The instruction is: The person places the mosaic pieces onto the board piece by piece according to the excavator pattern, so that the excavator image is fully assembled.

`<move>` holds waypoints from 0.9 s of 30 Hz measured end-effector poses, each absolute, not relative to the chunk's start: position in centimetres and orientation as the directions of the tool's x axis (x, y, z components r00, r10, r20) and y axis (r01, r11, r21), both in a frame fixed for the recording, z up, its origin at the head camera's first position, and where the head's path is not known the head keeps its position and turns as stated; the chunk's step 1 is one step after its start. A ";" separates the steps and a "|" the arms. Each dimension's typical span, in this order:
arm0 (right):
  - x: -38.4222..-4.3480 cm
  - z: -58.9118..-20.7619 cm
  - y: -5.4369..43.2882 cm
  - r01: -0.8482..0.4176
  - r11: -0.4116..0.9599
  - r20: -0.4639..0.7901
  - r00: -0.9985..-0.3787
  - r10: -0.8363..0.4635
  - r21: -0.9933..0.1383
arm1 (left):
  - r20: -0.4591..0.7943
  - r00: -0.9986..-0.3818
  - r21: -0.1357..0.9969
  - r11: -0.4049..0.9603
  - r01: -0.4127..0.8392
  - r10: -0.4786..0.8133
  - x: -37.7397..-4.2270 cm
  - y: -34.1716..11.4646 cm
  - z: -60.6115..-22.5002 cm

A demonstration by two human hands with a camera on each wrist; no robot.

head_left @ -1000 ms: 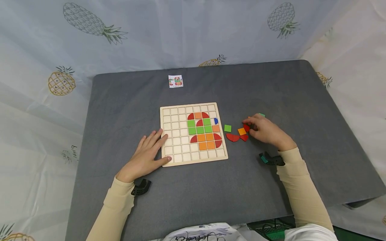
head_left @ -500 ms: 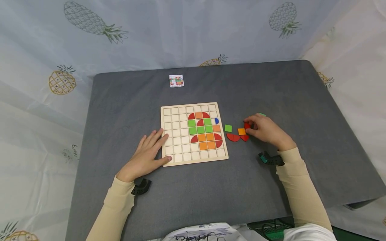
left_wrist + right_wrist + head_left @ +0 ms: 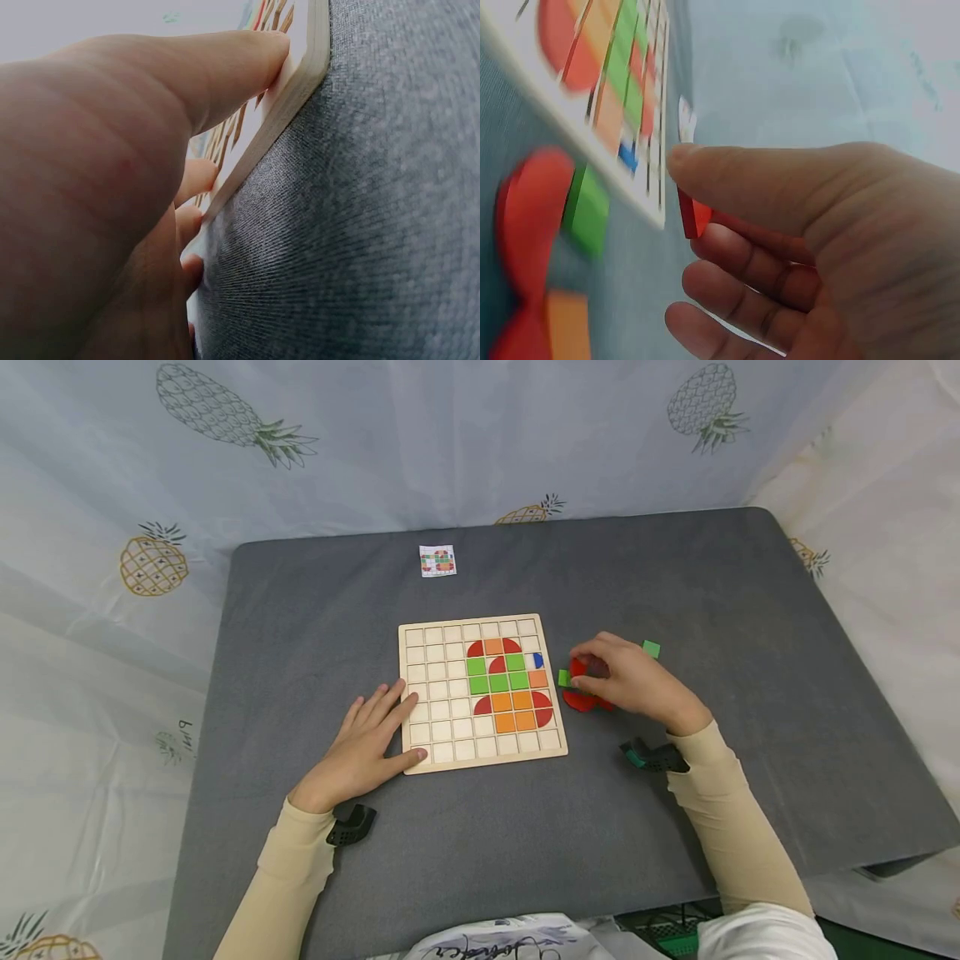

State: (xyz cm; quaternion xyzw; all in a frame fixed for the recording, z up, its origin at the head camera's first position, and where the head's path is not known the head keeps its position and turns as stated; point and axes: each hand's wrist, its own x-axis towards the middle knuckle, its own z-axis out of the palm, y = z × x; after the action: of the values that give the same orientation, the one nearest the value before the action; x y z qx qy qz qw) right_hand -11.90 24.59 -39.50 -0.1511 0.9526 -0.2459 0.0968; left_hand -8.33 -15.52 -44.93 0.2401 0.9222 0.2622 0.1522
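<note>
My left hand [image 3: 360, 743] lies with fingers spread on the left edge of a wooden grid board [image 3: 438, 712]; its thumb presses the near left corner. Red, orange and green tiles fill part of the board's right half, and a small blue piece [image 3: 537, 661] sits by the right edge. Just right of the board, my right hand [image 3: 630, 677] pinches a red tile [image 3: 693, 215] between thumb and index finger, above the table. Below it lie red rounded tiles [image 3: 577, 702] and a green square tile [image 3: 564, 677], partly covered by the hand in the head view.
A small printed card [image 3: 437, 561] with a coloured grid pattern lies beyond the board. Another green tile [image 3: 651, 648] rests behind the right hand. An orange tile [image 3: 568, 322] shows beside the red ones in the right wrist view. Grey cloth [image 3: 300, 602] covers the table.
My right hand has picked up a red tile from the loose pieces and moved left toward the board. The far green tile is uncovered now. My left hand stays put.
</note>
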 end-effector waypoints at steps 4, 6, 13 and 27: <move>-12.1 -39.4 22.4 -0.324 0.803 -0.098 -0.901 -0.424 -0.500 | -0.155 -0.838 0.562 0.744 0.362 0.524 -8.3 -15.6 -44.9; -12.2 -39.5 21.3 -0.356 0.789 -0.106 -0.879 -0.464 -0.500 | -0.155 -0.836 0.563 0.742 0.362 0.526 -8.3 -15.6 -44.9; -12.2 -40.4 17.9 -0.488 0.705 -0.096 -0.784 -0.613 -0.515 | -0.153 -0.834 0.566 0.739 0.366 0.530 -8.3 -15.7 -45.0; -11.4 -41.4 14.0 -0.614 0.639 -0.146 -0.658 -0.739 -0.463 | -0.164 -0.837 0.558 0.749 0.357 0.521 -8.4 -15.7 -45.0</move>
State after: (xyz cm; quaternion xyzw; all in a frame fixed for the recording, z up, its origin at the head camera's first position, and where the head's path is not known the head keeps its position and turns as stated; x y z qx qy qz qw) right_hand -11.43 13.95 -41.44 -0.3799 0.8904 -0.1904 0.1633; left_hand -8.43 -15.67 -45.03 0.2381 0.9219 0.2624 0.1570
